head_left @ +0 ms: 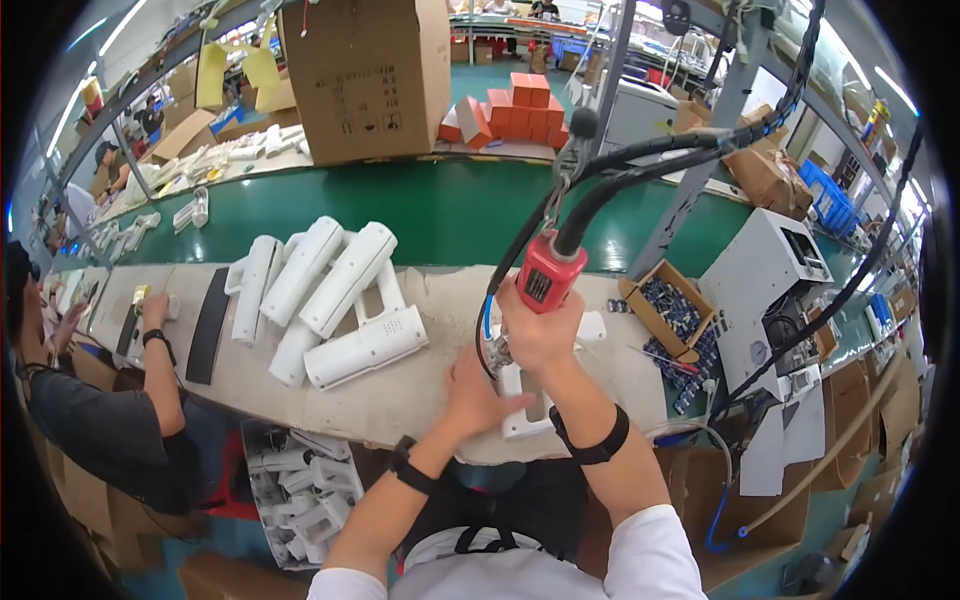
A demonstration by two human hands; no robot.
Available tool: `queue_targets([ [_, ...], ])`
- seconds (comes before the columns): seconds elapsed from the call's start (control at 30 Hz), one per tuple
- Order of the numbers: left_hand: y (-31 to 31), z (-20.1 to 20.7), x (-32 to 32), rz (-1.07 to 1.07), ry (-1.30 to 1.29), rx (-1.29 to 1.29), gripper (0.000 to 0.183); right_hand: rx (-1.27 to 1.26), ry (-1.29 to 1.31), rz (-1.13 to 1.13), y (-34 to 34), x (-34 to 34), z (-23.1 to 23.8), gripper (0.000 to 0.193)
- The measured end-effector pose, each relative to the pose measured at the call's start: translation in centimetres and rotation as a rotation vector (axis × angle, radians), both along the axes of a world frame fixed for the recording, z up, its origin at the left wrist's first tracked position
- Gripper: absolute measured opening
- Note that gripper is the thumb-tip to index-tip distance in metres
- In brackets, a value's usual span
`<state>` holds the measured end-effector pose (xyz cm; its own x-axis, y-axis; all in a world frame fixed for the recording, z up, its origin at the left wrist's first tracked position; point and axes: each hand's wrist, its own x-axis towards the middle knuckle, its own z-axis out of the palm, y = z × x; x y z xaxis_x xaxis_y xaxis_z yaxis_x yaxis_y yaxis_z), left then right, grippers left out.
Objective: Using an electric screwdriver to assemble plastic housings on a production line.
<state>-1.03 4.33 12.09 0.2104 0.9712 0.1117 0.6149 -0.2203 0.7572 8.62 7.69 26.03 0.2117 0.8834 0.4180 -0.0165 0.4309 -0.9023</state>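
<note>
Right hand point(541, 330) has a closed grasp on the red power tool point(550, 272), fingers wrapped below its head, thick black cable point(585, 218) running out of the top. Right forearm comes up from lower right, angled inward, black wristband point(597, 442) on it. Tool stands tilted, top leaning right; a metal part point(497, 352) shows at its lower end, beside the left fingers.

Left hand point(472, 393) is low at the bench, forearm in from lower left, thumb stretched right onto the white housing point(525, 408), fingers bunched near the metal part. Can't tell if it's gripping the housing or just steadying it.

Housing lies on the pale bench cover point(450, 295), directly under the right hand and right of the left palm, near edge toward the wearer. Upper part is blocked by the right hand; tool contact can't be confirmed.

Stack of white housings point(340, 290) sits left of both hands, well apart. Open carton of small dark parts point(670, 308) is to the right.
</note>
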Motion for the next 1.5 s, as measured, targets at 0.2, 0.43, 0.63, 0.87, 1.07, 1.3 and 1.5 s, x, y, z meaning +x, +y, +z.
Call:
queue_targets([
  [0.2,2.6,-0.5,0.8,0.171,0.003,-0.031,0.104,0.173,-0.018,-0.179,-3.7,3.2,6.2,0.008],
  [0.43,5.7,-0.8,0.6,0.201,0.071,0.006,0.097,0.204,-0.022,-0.146,-3.8,6.5,4.8,0.006],
  [0.63,5.5,-1.7,0.5,0.199,0.056,0.071,0.095,0.172,0.064,-0.141,-2.2,6.1,2.3,0.007],
  [0.87,5.7,-2.0,0.6,0.195,0.050,0.091,0.093,0.054,-0.033,-0.081,-1.0,5.3,-0.6,0.011],
  [1.07,5.5,-1.7,0.5,0.188,0.032,0.102,0.092,0.153,0.051,-0.061,-4.4,4.6,6.1,0.008],
  [1.3,9.2,-8.1,-0.4,0.108,-0.093,0.067,0.089,0.068,0.127,0.076,-4.5,1.0,6.1,0.007],
  [1.5,9.3,-9.5,0.3,0.128,0.017,0.320,0.079,0.016,0.092,0.028,-3.0,0.1,2.5,0.008],
])
